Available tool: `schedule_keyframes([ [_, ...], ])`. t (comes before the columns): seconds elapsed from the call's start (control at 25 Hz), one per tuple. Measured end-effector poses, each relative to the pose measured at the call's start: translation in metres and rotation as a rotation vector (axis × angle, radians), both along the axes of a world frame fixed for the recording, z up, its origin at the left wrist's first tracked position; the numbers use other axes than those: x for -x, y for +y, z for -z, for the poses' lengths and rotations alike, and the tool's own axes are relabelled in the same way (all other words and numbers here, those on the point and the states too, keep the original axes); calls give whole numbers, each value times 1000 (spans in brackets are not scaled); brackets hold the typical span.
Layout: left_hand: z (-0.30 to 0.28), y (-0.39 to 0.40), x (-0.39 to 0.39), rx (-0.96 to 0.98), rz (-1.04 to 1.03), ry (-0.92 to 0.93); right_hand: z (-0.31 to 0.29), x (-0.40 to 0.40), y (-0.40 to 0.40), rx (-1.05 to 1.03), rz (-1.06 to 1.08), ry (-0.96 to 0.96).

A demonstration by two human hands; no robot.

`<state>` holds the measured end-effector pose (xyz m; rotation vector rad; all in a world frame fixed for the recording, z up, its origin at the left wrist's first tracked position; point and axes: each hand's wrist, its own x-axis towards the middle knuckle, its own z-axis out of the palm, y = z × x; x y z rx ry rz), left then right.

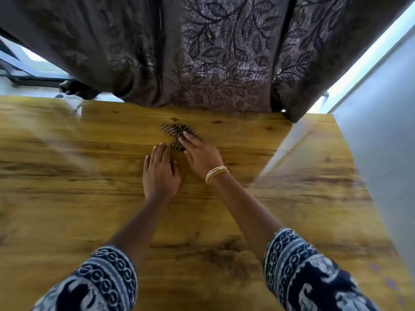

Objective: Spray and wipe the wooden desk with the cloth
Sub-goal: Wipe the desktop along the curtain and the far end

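Observation:
The wooden desk [89, 198] fills the lower part of the head view, glossy with a yellow-brown grain. My left hand [159, 173] lies flat on its middle, fingers straight and pointing away from me. My right hand [202, 156], with gold bangles on the wrist, rests just to its right, fingers straight and angled left. The right fingertips touch a dark striped mark [177, 134] on the wood; blur hides what it is. Neither a cloth nor a spray bottle shows.
A dark leaf-patterned curtain [213, 63] hangs over the desk's far edge. A grey wall [381, 142] bounds the right side, with a bright window strip [368, 57] beside it. A window and a dark frame [29, 70] show at the far left.

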<state>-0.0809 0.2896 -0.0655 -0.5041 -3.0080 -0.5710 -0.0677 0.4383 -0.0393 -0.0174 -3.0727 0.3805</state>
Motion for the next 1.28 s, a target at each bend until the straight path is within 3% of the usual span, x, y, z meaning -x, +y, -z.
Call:
schedule_keyframes([
  [0.08, -1, 2, 2, -5, -6, 2, 1, 4, 41, -26, -38, -2],
  [0.12, 0, 1, 2, -9, -10, 3, 1, 2, 72, -53, 39, 2],
  [0.36, 0, 2, 2, -1, -8, 7, -1, -86, 254, 40, 764, 93],
  [0.48, -1, 2, 1, 1, -6, 7, 6, -94, 250, -20, 1024, 103],
  [0.6, -2, 3, 0, 1, -7, 10, 0, -60, 196, 52, 1249, 59],
  [0.68, -1, 2, 0, -3, -7, 11, 2, -31, 136, 27, 1049, 31],
  [0.8, -2, 2, 0, -7, -15, 11, 10, 5, 37, -84, 385, 17],
  [0.88, -3, 3, 0, -3, -20, 13, 5, 13, 15, -40, 20, -31],
  [0.92, -3, 3, 0, -3, -20, 13, 2, 14, 24, -10, -64, -40],
  [1.0, -3, 2, 0, -11, -19, 6, 3, 12, 66, -25, -14, -29],
  [1.12, -2, 3, 0, -21, -25, 4, 6, -8, 159, -69, 332, -21],
  [1.28, -2, 3, 0, -24, -27, 6, 7, -78, 268, 20, 746, 95],
])
